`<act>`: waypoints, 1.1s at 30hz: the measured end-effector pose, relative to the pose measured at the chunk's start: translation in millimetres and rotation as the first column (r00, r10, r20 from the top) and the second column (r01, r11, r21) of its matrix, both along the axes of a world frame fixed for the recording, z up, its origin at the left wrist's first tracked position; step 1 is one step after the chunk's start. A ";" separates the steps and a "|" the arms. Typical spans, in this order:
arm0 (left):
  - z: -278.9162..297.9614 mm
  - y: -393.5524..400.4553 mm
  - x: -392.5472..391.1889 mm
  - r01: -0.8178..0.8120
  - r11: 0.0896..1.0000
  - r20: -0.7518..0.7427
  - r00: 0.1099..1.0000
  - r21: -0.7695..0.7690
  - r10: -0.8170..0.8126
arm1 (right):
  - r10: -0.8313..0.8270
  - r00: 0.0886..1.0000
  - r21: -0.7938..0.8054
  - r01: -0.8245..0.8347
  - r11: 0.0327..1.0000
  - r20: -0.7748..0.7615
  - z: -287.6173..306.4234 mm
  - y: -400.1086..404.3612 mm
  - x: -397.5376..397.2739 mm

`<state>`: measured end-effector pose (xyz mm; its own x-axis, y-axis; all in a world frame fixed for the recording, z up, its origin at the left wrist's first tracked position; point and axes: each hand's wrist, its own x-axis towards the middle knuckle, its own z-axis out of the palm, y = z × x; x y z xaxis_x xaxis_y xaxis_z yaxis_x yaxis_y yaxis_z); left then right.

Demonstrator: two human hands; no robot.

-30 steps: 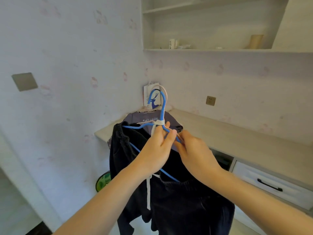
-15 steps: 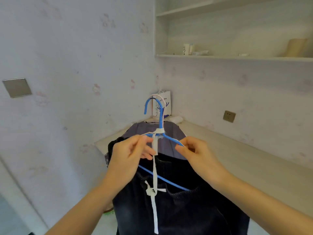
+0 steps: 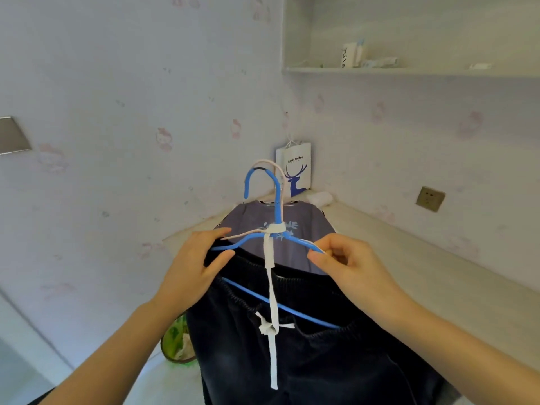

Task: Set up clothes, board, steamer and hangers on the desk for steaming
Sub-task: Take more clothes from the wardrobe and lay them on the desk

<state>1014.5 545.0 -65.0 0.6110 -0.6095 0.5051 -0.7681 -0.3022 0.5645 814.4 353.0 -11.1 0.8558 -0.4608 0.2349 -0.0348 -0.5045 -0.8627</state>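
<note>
Gripping the blue hanger (image 3: pixel 274 238) by its shoulders, the left hand (image 3: pixel 193 267) pinches one arm and the right hand (image 3: pixel 347 264) the other, dark trousers (image 3: pixel 306 355) draped below both. Keeping both grips level should let the load reach the desk (image 3: pixel 409 258) beyond the hands without sliding off. A pale second hanger (image 3: pixel 267 165) sits partly hidden behind; the trousers' hems are cut off below the wrists.

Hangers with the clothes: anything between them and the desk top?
Nothing visible. Both hands, left and right, hold the blue hanger with the dark trousers just before the desk, whose near stretch is bare. Only a paper bag stands in the far corner.
</note>
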 end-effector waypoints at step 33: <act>41.7 -212.5 305.8 -0.142 0.980 0.280 0.943 -0.143 0.178 | -0.375 0.902 -0.811 0.379 0.445 0.216 -11.3 -235.3 290.0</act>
